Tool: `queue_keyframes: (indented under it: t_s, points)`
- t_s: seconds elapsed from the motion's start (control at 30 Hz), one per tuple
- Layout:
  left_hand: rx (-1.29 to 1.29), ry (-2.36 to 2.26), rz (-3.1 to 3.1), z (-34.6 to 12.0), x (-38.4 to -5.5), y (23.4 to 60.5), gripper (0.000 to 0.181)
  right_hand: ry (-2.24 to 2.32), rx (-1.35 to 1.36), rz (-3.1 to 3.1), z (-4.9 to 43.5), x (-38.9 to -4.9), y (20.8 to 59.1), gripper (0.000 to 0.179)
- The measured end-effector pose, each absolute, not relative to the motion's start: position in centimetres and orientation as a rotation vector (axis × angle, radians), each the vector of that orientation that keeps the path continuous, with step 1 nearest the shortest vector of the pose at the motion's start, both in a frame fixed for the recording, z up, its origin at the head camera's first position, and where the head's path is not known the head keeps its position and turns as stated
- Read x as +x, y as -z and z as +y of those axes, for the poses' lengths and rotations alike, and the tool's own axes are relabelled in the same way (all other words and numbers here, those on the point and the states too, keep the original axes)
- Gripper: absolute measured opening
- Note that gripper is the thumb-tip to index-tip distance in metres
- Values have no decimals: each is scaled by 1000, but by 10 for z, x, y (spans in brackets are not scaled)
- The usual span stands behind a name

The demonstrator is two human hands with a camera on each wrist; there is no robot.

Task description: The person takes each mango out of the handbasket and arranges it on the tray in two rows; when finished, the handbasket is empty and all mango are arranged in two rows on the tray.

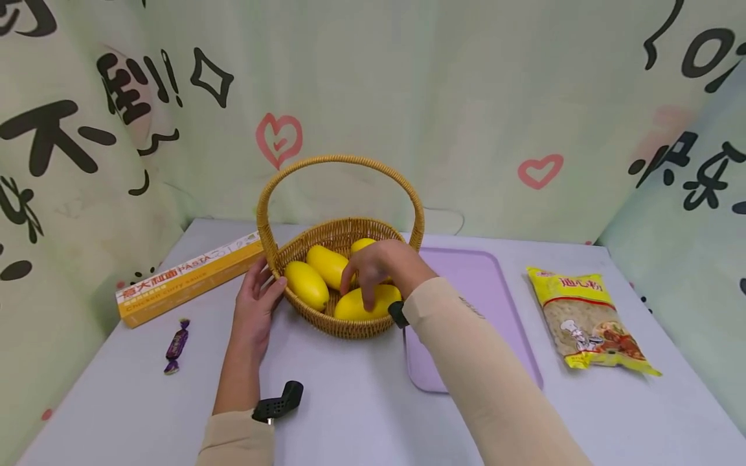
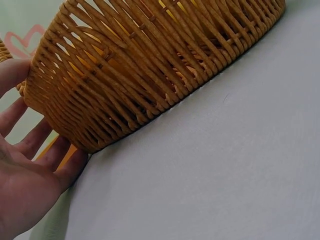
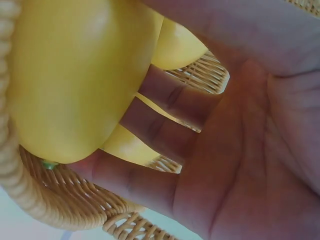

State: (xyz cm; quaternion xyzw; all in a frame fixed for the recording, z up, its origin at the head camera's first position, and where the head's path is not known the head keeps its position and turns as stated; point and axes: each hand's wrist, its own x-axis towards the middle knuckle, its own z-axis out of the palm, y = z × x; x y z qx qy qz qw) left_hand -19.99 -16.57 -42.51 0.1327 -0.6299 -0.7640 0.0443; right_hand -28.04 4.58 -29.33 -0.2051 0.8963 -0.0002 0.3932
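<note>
Wicker basket: the wicker basket (image 1: pixel 355 330) is standing upright on the tabletop (image 1: pixel 344 414), its tall handle (image 1: pixel 340 159) arching overhead.
Left hand: the left hand (image 1: pixel 255 307) is gripping the basket's left side, the thumb lying at the rim and the other fingers pressing along the outer wall.
Right hand: the right hand (image 1: pixel 384 260) is reaching down into the basket, its fingers curling round the front yellow fruit (image 1: pixel 383 301).
Front fruit: it is lying inside the basket near the front rim; a small green tip is showing at one end in the right wrist view.
Other yellow fruits: at least three other yellow fruits (image 1: pixel 306 286) are resting in the basket, to the left and behind.
Pasta box: an orange and white pasta box (image 1: pixel 192 279) is lying aslant to the left, running toward the basket.
Candy: a purple wrapped candy (image 1: pixel 177 347) is lying near the box.
Purple tray: the purple tray (image 1: pixel 472 275) is lying flat just right of the basket, the right sleeve (image 1: pixel 484 369) partly covering it.
Yellow bag: a yellow food bag (image 1: pixel 591 323) is lying farther right.
</note>
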Motion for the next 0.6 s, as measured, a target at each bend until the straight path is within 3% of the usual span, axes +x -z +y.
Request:
queue_keyframes:
  t_s: [0.6]
  points:
    - [379, 2334, -1920, -165, -199, 428, 68, 429, -558, 2356, 82, -281, 280, 58]
